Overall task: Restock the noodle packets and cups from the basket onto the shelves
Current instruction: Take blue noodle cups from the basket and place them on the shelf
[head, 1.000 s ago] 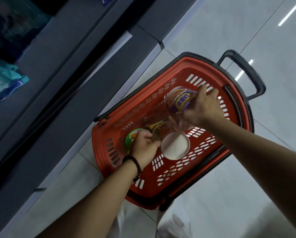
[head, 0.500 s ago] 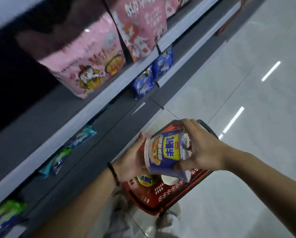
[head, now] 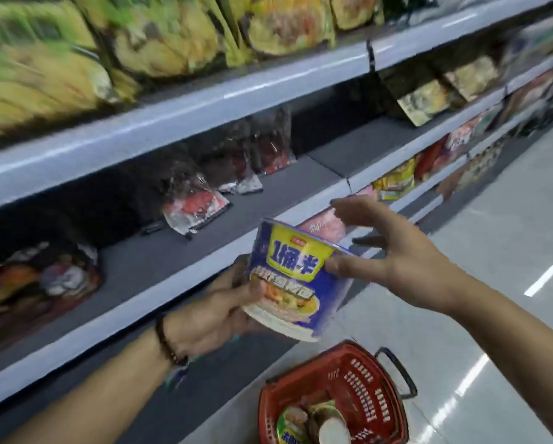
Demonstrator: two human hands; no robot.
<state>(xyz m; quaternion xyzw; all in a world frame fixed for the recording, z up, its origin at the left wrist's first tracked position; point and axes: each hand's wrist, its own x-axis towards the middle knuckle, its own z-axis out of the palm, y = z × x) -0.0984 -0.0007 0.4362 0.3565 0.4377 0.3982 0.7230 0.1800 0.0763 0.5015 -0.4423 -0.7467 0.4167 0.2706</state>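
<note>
A blue and yellow noodle cup (head: 292,277) is held upright in front of the middle shelf (head: 185,248), level with its front edge. My left hand (head: 217,309) grips it from below and behind at its lower left side. My right hand (head: 393,254) hovers at the cup's right with fingers spread, only the thumb touching the rim. The red basket (head: 361,389) stands on the floor below, with a green cup (head: 289,424) and another cup (head: 331,424) inside.
The middle shelf holds dark red noodle packets (head: 195,206) at the back and left, with bare grey board in front of the cup. Yellow and green packets (head: 159,40) fill the top shelf. Pale tiled floor (head: 493,315) stretches to the right.
The cup has been lifted out of the basket up to shelf height. My right hand has let go of it and spread open; my left hand now carries it. The view has swung up to the shelves.
</note>
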